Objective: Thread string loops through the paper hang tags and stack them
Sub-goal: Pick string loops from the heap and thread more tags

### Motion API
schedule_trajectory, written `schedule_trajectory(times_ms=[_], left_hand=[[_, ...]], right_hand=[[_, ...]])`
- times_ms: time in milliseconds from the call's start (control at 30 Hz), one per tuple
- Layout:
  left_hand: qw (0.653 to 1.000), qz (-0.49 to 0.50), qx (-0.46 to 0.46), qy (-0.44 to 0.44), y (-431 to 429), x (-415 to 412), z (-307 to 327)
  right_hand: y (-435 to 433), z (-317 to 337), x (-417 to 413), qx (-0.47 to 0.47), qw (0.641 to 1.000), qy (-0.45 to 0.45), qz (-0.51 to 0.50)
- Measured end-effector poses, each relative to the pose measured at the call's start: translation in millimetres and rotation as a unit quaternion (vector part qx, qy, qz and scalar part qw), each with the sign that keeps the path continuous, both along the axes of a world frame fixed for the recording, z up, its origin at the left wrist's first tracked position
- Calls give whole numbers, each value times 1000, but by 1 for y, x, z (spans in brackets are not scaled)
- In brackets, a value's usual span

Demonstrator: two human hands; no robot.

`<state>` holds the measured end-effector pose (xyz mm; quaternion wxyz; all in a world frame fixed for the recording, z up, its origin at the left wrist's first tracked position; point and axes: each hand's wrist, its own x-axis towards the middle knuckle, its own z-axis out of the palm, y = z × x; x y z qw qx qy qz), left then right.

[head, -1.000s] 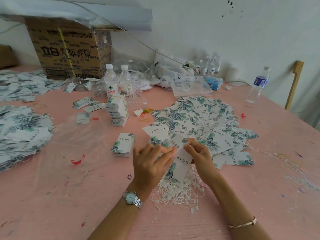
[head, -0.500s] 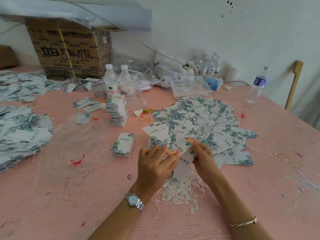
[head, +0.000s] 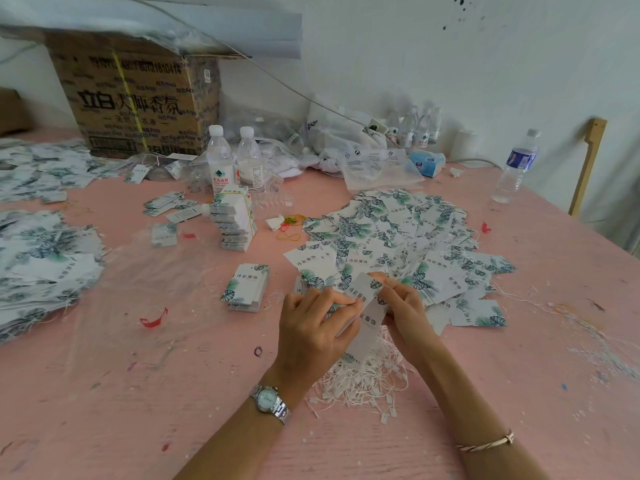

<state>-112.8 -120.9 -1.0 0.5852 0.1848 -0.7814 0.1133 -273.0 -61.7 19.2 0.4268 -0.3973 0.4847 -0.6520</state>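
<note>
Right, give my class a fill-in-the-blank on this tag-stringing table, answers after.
The left hand and right hand hold hang tags above the ____ string loops.
The wristwatch is on the ____ wrist.
The bracelet is on the ____ wrist.
The table is ____.
Answers: white; left; right; pink.

The pink table [head: 104,410] carries a loose heap of hang tags [head: 398,233] right of centre and white string loops [head: 363,386] nearer. A short tag stack [head: 246,289] and a tall tag stack [head: 233,223] stand centre-left, with water bottles [head: 220,161] and a cardboard box [head: 138,105] far left.
</note>
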Motion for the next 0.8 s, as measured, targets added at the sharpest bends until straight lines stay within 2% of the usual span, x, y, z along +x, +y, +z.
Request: schedule_trajectory(times_ms=[167,333,433,700,800], left_hand=[[1000,-20,13,-13,3,-1,2],[993,-76,79,-50,7,-2,3],[990,-87,87,-65,9,-5,2],[986,-44,161,23,6,-13,2],[987,-45,148,42,4,-16,1]], right_hand=[[0,1,0,-8,1000,-5,15],[0,-1,-3,-17,1000,-18,20],[0,-4,-5,-22,999,-27,23],[-2,-1,-4,-38,998,-15,57],[-1,-1,-3,-33,998,14,49]])
